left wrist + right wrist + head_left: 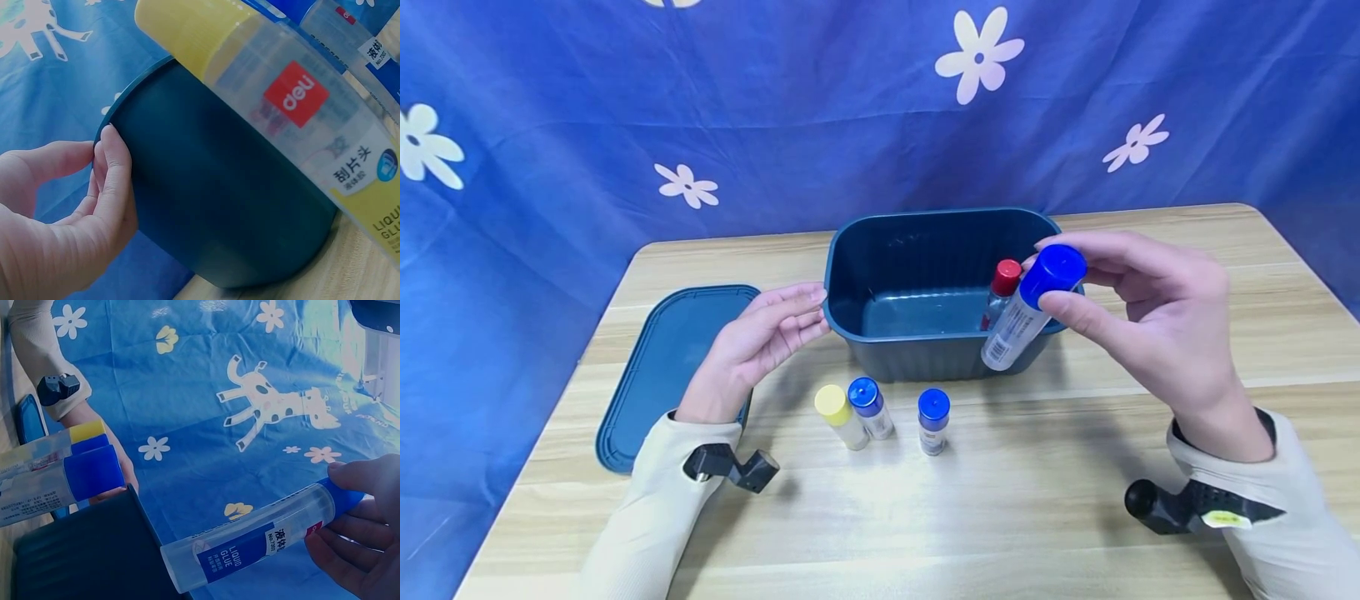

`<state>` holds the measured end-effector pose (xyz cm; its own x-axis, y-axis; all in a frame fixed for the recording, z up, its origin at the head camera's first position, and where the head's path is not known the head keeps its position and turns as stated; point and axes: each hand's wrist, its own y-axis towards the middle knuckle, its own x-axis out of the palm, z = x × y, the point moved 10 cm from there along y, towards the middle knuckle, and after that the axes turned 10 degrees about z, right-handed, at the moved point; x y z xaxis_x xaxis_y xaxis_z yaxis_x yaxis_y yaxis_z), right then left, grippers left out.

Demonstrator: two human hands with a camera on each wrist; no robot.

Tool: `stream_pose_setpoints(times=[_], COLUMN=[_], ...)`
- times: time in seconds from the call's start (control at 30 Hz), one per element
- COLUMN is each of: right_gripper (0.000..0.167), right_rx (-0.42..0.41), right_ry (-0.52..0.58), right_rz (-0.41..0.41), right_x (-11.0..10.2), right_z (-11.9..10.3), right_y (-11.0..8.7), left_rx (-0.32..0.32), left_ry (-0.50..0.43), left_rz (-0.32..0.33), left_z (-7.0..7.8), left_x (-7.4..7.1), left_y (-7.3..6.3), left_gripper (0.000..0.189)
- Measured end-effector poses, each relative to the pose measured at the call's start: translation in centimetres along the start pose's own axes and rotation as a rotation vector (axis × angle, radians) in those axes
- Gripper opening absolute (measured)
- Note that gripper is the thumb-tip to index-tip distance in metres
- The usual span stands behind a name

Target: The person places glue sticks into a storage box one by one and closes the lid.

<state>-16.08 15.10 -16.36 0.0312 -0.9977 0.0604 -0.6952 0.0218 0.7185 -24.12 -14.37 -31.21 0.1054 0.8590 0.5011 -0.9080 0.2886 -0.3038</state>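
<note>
A dark teal plastic storage bin (940, 354) stands near the back of the table. Its left rim is pinched between the thumb and fingers of my left hand (763, 337), seen closer in the left wrist view (81, 206). With my right hand (1157, 317) I grip a liquid glue bottle (1018, 325) by its blue cap. The bottle tilts, base toward the front left, over the bin's front right rim; its label shows in the right wrist view (250, 544). A red-capped bottle (1002, 287) is inside the bin at the right.
Before the bin stand a yellow-capped glue bottle (842, 417) and a blue-capped one (872, 408) side by side. Another blue-capped glue bottle (933, 421) stands to their right. The bin's lid (670, 367) lies at the left, partly under my left arm. A blue flowered cloth (850, 108) hangs behind.
</note>
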Motion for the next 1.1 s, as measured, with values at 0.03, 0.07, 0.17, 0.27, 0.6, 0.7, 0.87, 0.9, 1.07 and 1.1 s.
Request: stream_pose_setpoints(times=[0.03, 0.07, 0.17, 0.27, 0.6, 0.7, 0.87, 0.9, 1.07, 1.1], right_gripper=[0.039, 0.039, 0.039, 0.038, 0.039, 0.04, 0.042, 0.042, 0.041, 0.041], right_rx=[0.002, 0.003, 0.007, 0.012, -0.021, -0.034, -0.064, -0.069, -0.074, -0.073], right_ry=[0.001, 0.001, 0.019, 0.07, 0.123, 0.109, 0.099, 0.098, 0.074, 0.069], right_rz=[0.005, 0.009, 0.013, 0.028, 0.095, 0.118, 0.161, 0.167, 0.175, 0.175], right_x=[-0.1, -0.2, -0.3, -0.5, -1.6, -2.2, -3.1, -3.1, -2.9, -2.9], right_z=[0.0, 0.1, 0.1, 0.1, -0.1, 0.0, 0.1, 0.1, 0.1, 0.1], right_y=[0.0, 0.1, 0.1, 0.3, 0.7, 0.7, 0.7, 0.8, 1.0, 1.0], left_rx=[-0.001, -0.003, 0.0, -0.005, -0.005, -0.007, -0.006, -0.006, -0.005, -0.006], left_ry=[-0.001, -0.001, -0.003, -0.007, -0.015, -0.015, -0.023, -0.023, -0.025, -0.026], left_rz=[0.001, 0.004, 0.013, 0.02, 0.025, 0.029, 0.026, 0.025, 0.024, 0.025], left_z=[0.0, -0.1, 0.0, 0.0, -0.2, -0.2, -0.2, -0.2, -0.2, -0.3], left_x=[0.0, 0.0, 0.0, 0.1, -0.1, -0.2, -0.2, -0.1, -0.1, -0.1], left_y=[0.0, 0.1, 0.1, 0.2, 0.2, 0.2, 0.1, 0.1, 0.1, 0.1], left_gripper=[0.015, 0.015, 0.015, 0.015, 0.014, 0.014, 0.013, 0.013, 0.013, 0.013])
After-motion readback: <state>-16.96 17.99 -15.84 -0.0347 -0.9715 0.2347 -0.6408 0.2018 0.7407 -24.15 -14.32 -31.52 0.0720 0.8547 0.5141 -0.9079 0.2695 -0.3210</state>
